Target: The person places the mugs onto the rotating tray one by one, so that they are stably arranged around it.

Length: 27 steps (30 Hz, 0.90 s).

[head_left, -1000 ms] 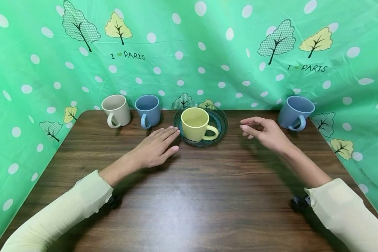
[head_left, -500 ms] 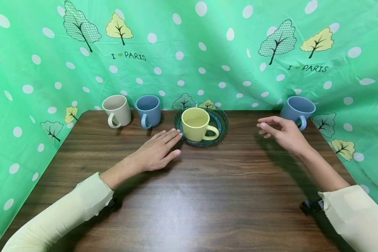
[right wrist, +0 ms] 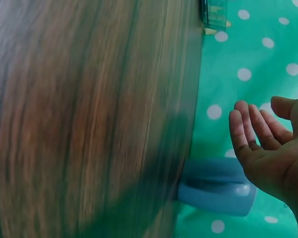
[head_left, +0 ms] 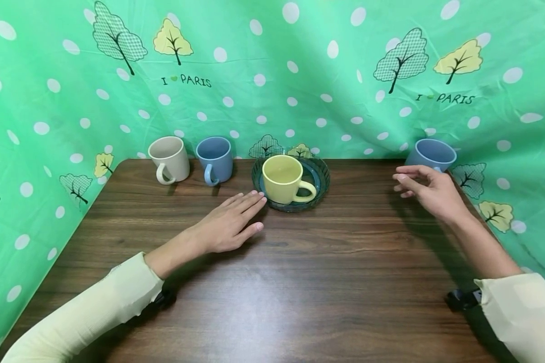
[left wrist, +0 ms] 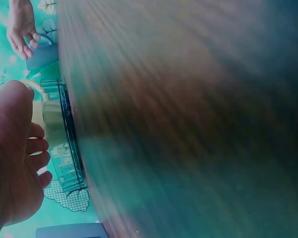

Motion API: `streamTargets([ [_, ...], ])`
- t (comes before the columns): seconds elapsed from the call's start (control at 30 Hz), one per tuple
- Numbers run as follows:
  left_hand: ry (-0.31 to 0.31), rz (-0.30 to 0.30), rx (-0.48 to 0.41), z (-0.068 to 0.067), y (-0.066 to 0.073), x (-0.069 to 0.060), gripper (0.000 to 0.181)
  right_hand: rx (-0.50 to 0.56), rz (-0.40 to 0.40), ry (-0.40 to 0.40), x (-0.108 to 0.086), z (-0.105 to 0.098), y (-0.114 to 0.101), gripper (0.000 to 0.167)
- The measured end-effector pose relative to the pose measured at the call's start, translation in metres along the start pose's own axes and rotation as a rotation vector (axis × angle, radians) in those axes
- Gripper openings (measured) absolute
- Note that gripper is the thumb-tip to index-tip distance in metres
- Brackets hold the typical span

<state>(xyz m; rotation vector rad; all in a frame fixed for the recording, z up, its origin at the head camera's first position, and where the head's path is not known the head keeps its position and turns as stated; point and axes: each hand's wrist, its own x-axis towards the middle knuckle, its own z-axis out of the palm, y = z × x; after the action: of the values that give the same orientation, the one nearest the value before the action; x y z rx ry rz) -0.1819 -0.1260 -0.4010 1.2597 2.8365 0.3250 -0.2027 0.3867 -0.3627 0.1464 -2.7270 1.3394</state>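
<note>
A yellow mug (head_left: 281,180) stands in a clear glass dish (head_left: 319,189) at the back middle of the table. My left hand (head_left: 229,224) is held flat with straight fingers, its fingertips close to the dish's front left rim; whether they touch it I cannot tell. Over on the right, my right hand (head_left: 429,194) has loosely bent fingers and holds nothing. It is in front of a blue mug (head_left: 435,151) and hides that mug's lower part and most of its handle. In the right wrist view the same blue mug (right wrist: 216,191) appears beyond the palm.
A white mug (head_left: 168,159) and a second blue mug (head_left: 215,159) stand side by side at the back left of the wooden table (head_left: 272,292). A green dotted cloth (head_left: 263,60) hangs behind the table and along its sides.
My right hand has moved right, from beside the dish to in front of the right blue mug. My left hand has drifted slightly toward me. The mugs and dish stay put.
</note>
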Motion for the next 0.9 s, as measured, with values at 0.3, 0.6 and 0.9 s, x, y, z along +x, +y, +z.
streamTargets([
  [0.3, -0.003, 0.030, 0.005, 0.002, 0.006, 0.000, 0.068, 0.033, 0.052, 0.042, -0.004, -0.014, 0.009, 0.037],
  [0.6, -0.017, 0.051, 0.001, 0.003, 0.011, -0.001, 0.067, 0.074, 0.074, 0.055, -0.008, -0.026, 0.015, 0.035],
  [0.9, -0.042, 0.076, -0.009, 0.003, 0.017, 0.002, 0.067, 0.182, 0.100, 0.091, -0.014, -0.039, 0.020, 0.016],
])
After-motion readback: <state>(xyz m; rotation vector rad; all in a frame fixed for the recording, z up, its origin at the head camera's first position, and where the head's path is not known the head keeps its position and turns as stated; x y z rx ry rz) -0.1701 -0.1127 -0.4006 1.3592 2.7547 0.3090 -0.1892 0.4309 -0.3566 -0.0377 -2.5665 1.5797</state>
